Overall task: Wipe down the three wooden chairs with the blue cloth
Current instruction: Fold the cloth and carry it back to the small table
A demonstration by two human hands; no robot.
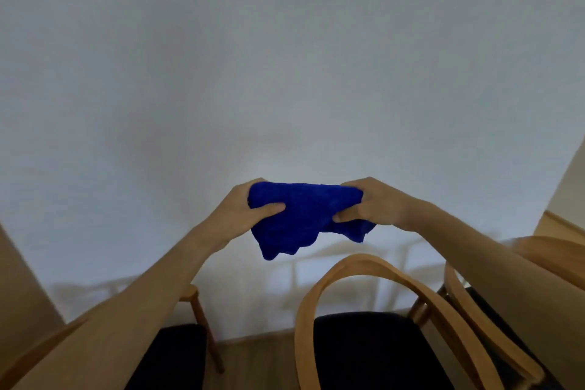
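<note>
I hold a bunched blue cloth (304,215) in the air in front of a white wall, well above the chairs. My left hand (243,212) grips its left end and my right hand (373,206) grips its right end; folds hang down between them. Below stand three wooden chairs with dark seats: the middle chair (354,269) with a curved bentwood back directly under the cloth, the left chair (196,310) mostly hidden by my left forearm, and the right chair (456,294) partly behind my right forearm.
A white wall (285,73) fills most of the view. Wooden flooring (259,358) shows between the left and middle chairs. A tan panel (19,288) stands at the left edge and a beige surface (569,193) at the right edge.
</note>
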